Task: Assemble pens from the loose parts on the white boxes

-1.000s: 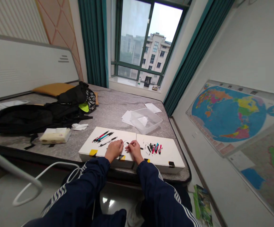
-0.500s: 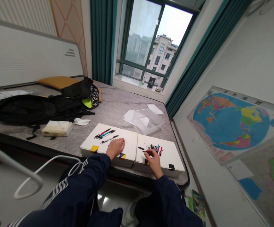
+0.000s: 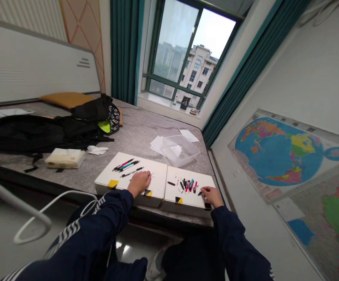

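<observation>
On the left white box, my left hand rests with curled fingers. A thin, light tip shows just past them, but what they hold is mostly hidden. My right hand pinches a small black pen part above the right end of the right white box. To the left of that hand lies a cluster of black, red and blue pen parts, with small clear bits around it. A lone black piece is near the seam. Several assembled pens and a white-and-black pen lie beyond my left hand.
Behind the boxes stands a clear plastic bin beside white papers. A tissue pack and a black backpack are at left. A white cable loops in the left foreground. A wall with maps borders the right.
My right hand has moved right, from the pen parts cluster to the box's right end, with a small black part in its fingers. The cluster is now uncovered. My left hand stays in place.
</observation>
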A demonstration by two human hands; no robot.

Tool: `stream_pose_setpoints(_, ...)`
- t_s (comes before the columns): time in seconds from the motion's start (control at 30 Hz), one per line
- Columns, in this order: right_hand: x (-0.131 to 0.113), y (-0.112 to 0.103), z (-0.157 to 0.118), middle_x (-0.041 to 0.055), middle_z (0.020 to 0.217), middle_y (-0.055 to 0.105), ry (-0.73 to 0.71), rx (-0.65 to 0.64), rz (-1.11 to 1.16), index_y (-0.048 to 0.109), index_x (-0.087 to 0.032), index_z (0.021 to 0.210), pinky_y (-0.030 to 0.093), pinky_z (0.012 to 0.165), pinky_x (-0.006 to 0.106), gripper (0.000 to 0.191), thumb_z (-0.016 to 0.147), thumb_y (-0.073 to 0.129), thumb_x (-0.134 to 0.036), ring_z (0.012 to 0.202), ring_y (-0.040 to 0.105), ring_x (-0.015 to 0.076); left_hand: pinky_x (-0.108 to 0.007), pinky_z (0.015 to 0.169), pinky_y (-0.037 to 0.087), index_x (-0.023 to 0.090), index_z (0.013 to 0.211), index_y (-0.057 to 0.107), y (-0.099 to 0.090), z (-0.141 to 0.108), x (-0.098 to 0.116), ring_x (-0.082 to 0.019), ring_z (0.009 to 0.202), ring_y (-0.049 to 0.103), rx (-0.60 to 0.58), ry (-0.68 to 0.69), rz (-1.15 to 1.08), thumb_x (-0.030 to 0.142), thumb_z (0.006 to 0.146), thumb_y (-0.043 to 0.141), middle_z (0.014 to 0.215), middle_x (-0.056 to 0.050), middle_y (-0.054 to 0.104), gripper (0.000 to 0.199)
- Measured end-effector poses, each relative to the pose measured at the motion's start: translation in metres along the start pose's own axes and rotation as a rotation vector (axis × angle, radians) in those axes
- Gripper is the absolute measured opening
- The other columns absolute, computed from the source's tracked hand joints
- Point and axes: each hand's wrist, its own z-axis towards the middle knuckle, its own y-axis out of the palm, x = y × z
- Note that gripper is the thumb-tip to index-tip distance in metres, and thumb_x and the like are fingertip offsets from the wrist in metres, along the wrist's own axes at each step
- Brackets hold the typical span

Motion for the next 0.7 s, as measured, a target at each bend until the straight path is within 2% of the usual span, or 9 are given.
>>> stream_pose_setpoints(0.2,-0.011,0.013,0.003,0.0063,0.062,0.069,0.063,0.060,0.034,0.069,-0.015,0.080,0.043,0.046,0.023,0.030,0.060,0.075,-0.036,0.052,0.062,0.0165,-0.032,0.068,0.039,0.018,0.088,0.061,0.003,0.000,-0.001,-0.021,0.075,0.061,0.007,0.013,-0.006,0.033,0.095,0.035,0.078,-0.009,0.065,0.030)
stream_pose_setpoints(0.3,-0.013,0.013,-0.004,0.0072,0.066,0.069,0.133,0.061,0.083,0.066,-0.015,0.080,0.043,0.044,0.023,0.033,0.065,0.071,-0.044,0.053,0.061,0.0160,-0.032,0.069,0.039,0.018,0.088,0.060,0.004,0.000,-0.002,-0.021,0.075,0.060,0.008,0.021,0.002,0.033,0.095,0.035,0.078,-0.009,0.065,0.030)
stream_pose_setpoints(0.4,-0.017,0.008,-0.012,0.0070,0.068,0.067,0.197,0.095,0.227,0.062,-0.014,0.078,0.042,0.042,0.022,0.034,0.071,0.064,-0.048,0.050,0.058,0.0138,-0.032,0.071,0.040,0.018,0.088,0.059,0.003,0.001,-0.002,-0.022,0.077,0.060,0.022,0.025,0.004,0.032,0.096,0.035,0.079,-0.009,0.064,0.030)
stream_pose_setpoints(0.5,-0.035,0.009,-0.021,0.0030,0.065,0.062,0.172,0.220,0.393,0.060,-0.015,0.077,0.039,0.040,0.020,0.031,0.071,0.062,-0.045,0.048,0.054,0.0115,-0.033,0.075,0.040,0.017,0.090,0.059,0.002,0.001,-0.002,-0.022,0.081,0.059,0.056,0.037,-0.013,0.031,0.096,0.034,0.082,-0.009,0.063,0.029)
stream_pose_setpoints(0.57,-0.058,0.020,-0.028,-0.0011,0.057,0.057,0.104,0.240,0.474,0.059,-0.015,0.076,0.037,0.039,0.019,0.029,0.073,0.062,-0.044,0.045,0.050,0.0100,-0.033,0.077,0.041,0.017,0.091,0.059,0.002,0.001,-0.001,-0.022,0.083,0.058,0.073,0.043,-0.035,0.029,0.097,0.034,0.084,-0.010,0.063,0.029)
stream_pose_setpoints(0.63,-0.089,0.043,-0.036,-0.0033,0.052,0.053,0.000,0.098,0.531,0.061,-0.015,0.078,0.035,0.037,0.019,0.027,0.076,0.061,-0.043,0.041,0.048,0.0094,-0.033,0.077,0.041,0.017,0.091,0.059,0.002,0.001,-0.001,-0.022,0.083,0.058,0.081,0.044,-0.051,0.028,0.096,0.034,0.084,-0.010,0.063,0.028)
stream_pose_setpoints(0.7,-0.121,0.074,-0.046,0.0001,0.060,0.059,-0.077,-0.140,0.522,0.064,-0.014,0.081,0.036,0.037,0.018,0.027,0.076,0.064,-0.041,0.046,0.053,0.0107,-0.033,0.077,0.042,0.017,0.091,0.059,0.002,0.001,-0.001,-0.021,0.082,0.058,0.084,0.053,-0.056,0.027,0.096,0.034,0.083,-0.009,0.063,0.028)
